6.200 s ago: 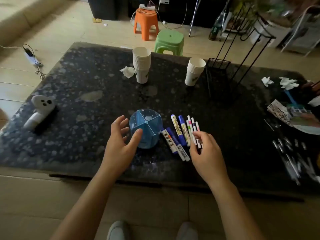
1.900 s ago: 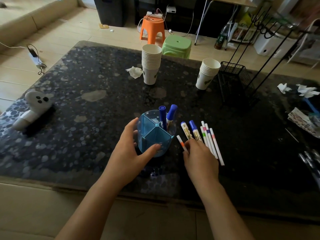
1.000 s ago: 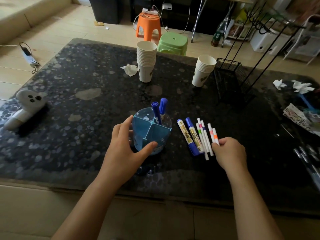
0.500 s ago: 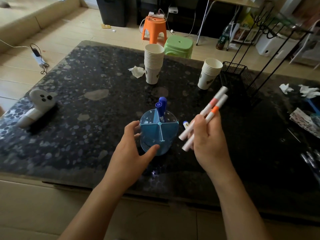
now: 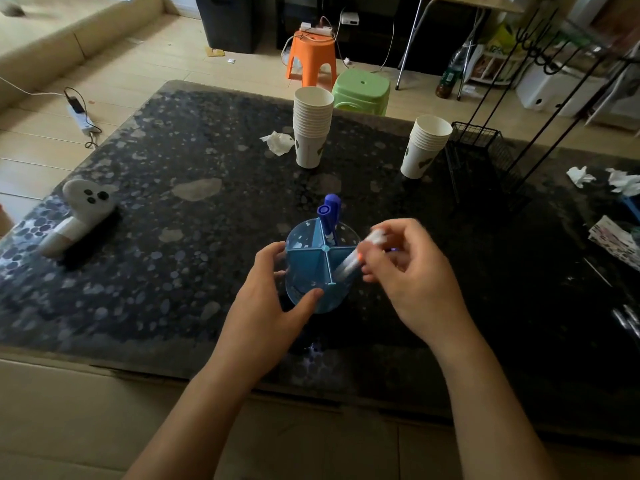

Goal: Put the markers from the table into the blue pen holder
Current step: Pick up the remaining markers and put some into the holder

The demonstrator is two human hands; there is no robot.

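Observation:
The round blue pen holder [image 5: 308,268] stands on the dark speckled table [image 5: 194,216], split into compartments. Two blue-capped markers [image 5: 329,213] stand upright in its far compartment. My left hand [image 5: 266,306] grips the holder's near-left wall, thumb on the front. My right hand [image 5: 412,278] pinches thin white markers with orange bands [image 5: 349,266], their lower ends dipping into the holder's right compartment; they are blurred, so I cannot tell how many. The other markers on the table are hidden behind my right hand.
Two stacks of paper cups [image 5: 311,126] [image 5: 424,147] stand at the back, with a crumpled tissue [image 5: 278,142] beside the left stack. A black wire rack [image 5: 485,157] is at the back right. A white ghost-shaped object [image 5: 81,209] lies at the left. Papers and tissues [image 5: 616,209] clutter the right edge.
My right hand has swung the thin markers from above the table down to the holder's right compartment. My left hand stays on the holder.

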